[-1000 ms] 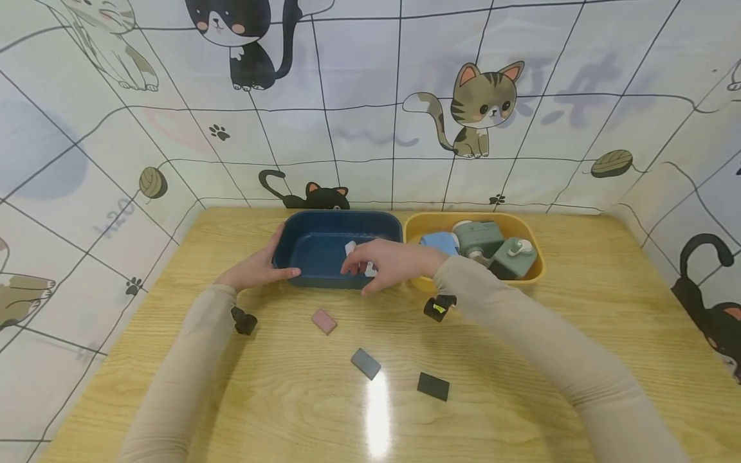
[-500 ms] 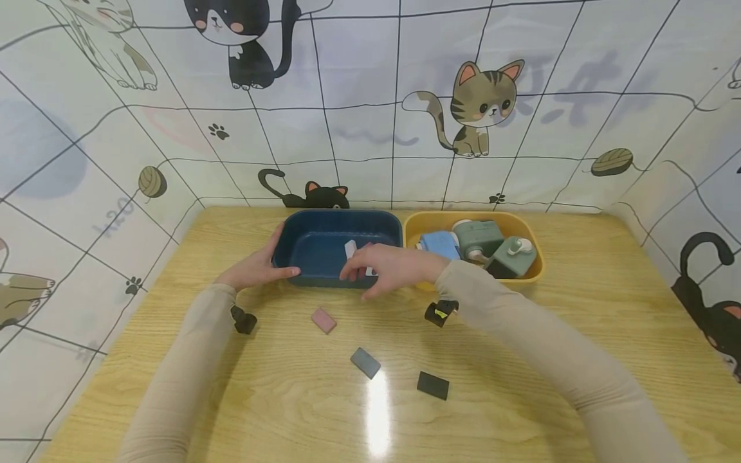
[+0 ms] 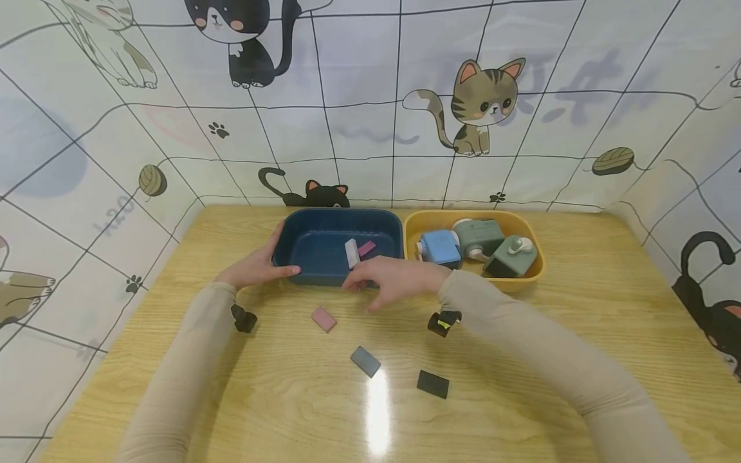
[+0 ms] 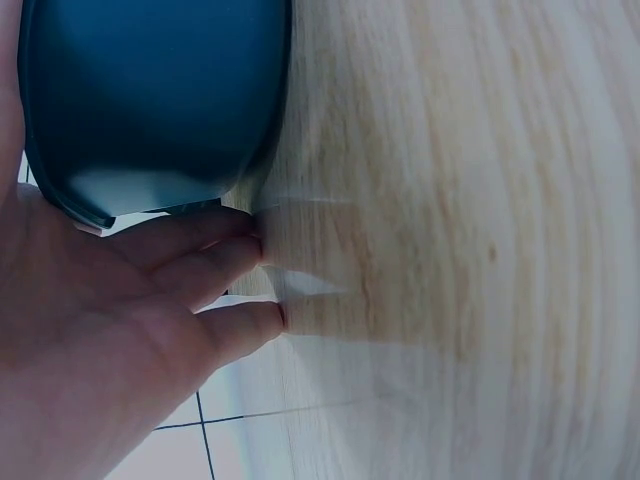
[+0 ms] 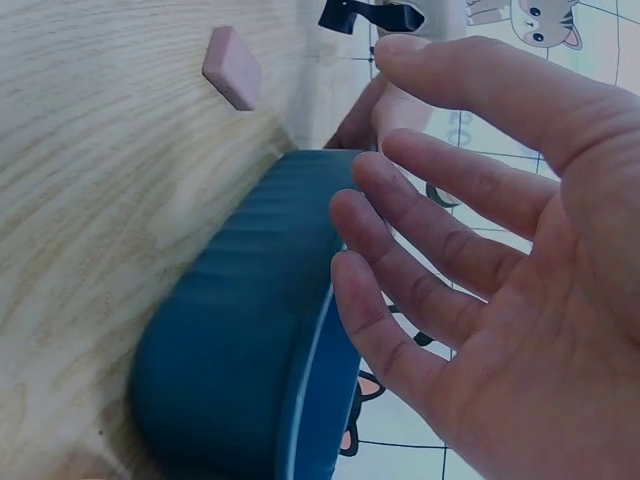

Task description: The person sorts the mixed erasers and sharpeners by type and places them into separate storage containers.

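My left hand point(image 3: 255, 265) holds the left end of a dark blue bin point(image 3: 312, 280), with the thumb on its front corner and the fingers along its side. The left wrist view has those fingertips low against the bin's end. My right hand point(image 3: 396, 281) hovers over the bin's front right rim, and its fingers point(image 5: 415, 268) are relaxed and spread with nothing between them. Inside the bin lie a white block point(image 3: 352, 253) and a magenta block point(image 3: 366, 248). The right hand covers part of that corner.
On the table before the bin are a pink block point(image 3: 324, 319), a grey block point(image 3: 366, 361) and a black block point(image 3: 433, 384). To the right, touching or close by, stands a yellow bin point(image 3: 529, 270) with a blue bottle point(image 3: 440, 247) and green bottles point(image 3: 512, 258).
The right hand has drawn slightly toward the front, out over the bin's rim, uncovering the white and magenta blocks. The left hand and the bin have stayed in place.
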